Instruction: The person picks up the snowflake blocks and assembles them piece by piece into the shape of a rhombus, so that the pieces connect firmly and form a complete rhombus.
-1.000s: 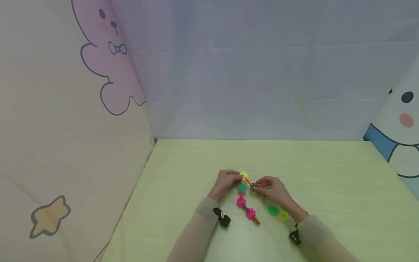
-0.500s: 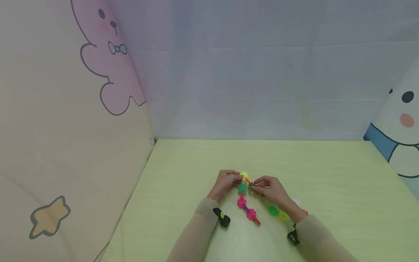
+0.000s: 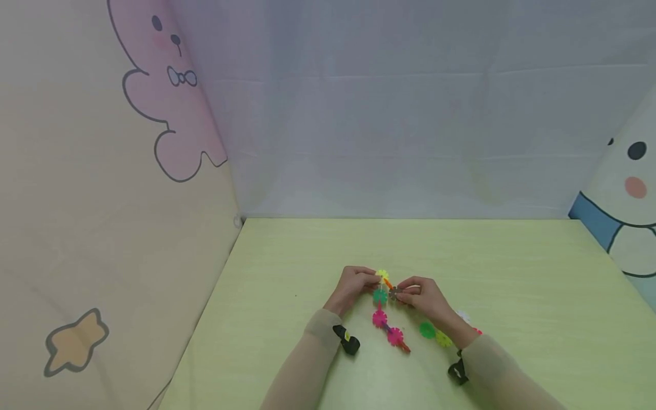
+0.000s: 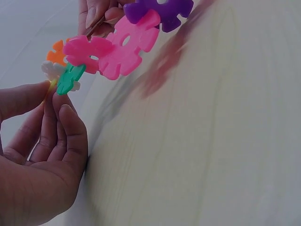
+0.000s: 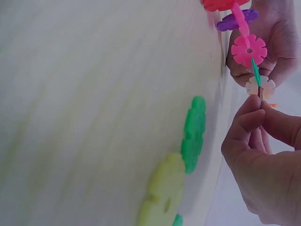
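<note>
A chain of slotted plastic snowflake discs hangs between my hands. My left hand pinches the yellow snowflake disc at its upper end. From there a white disc, a teal disc, pink discs, a purple disc and a red-orange disc run toward the near edge. An orange disc sticks out to the right of the yellow one. Between thumb and fingertips, my right hand holds a brown disc edge-on, right at the orange disc's end.
Below the right forearm lie a loose green disc, a yellow-green disc, a white disc and a partly hidden red piece. They rest on the pale green table. A grey-white curtain stands behind the table.
The right hand and the brown disc have shifted slightly left toward the chain. The chain's lower end has swung a little to the right. The left hand stays nearly in place.
</note>
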`<state>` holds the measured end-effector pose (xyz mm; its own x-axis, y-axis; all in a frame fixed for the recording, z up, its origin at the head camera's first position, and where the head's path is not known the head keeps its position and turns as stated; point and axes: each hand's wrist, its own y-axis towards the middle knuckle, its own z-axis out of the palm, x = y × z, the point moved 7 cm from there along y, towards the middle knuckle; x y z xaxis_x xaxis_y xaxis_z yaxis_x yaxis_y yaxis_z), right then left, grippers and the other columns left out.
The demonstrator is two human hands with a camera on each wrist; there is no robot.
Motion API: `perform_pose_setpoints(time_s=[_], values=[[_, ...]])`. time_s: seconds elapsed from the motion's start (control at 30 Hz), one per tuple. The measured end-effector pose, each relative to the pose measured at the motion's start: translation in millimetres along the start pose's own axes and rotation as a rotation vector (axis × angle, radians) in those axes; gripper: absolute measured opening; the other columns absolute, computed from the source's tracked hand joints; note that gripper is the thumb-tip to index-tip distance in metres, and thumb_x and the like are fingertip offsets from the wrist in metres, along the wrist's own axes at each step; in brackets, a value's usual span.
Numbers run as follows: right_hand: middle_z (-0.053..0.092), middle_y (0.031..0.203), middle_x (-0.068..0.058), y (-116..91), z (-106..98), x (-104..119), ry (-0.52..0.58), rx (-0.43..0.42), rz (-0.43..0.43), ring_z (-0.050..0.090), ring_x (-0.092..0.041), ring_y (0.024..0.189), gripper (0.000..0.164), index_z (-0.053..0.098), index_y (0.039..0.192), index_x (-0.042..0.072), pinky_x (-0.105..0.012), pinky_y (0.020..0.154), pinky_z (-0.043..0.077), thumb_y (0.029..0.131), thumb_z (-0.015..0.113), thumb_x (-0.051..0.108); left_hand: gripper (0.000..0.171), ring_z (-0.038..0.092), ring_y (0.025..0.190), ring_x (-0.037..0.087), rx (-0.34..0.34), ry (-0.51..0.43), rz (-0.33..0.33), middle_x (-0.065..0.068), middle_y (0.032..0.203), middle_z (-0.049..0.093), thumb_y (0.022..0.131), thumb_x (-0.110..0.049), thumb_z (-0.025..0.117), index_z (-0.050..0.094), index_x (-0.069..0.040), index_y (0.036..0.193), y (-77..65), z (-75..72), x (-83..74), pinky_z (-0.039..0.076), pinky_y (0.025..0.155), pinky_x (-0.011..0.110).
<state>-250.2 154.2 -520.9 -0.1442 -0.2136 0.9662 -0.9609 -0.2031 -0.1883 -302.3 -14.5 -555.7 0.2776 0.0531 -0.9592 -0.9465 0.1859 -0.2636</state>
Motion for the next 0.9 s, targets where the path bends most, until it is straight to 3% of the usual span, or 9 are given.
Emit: perform_pose_setpoints(time_s=[0.9], values=[[0.068,0.086,-0.018,4.3,3.5,-4.2,-0.002,-0.114,0.115,0.066,-0.027,0.077,0.019,0.061,0.102,-0.013,-0.034,0.068,0.052,0.087,0.065,-0.001,0.014,0.063,0.062,0.014,-0.033,0.01,-0.014,0.012,0.076,0.068,0.08,-0.003,0.073,0.071,0.006,0.09,0.9,-1.9,-1.1,0.053,0.062,0.029]])
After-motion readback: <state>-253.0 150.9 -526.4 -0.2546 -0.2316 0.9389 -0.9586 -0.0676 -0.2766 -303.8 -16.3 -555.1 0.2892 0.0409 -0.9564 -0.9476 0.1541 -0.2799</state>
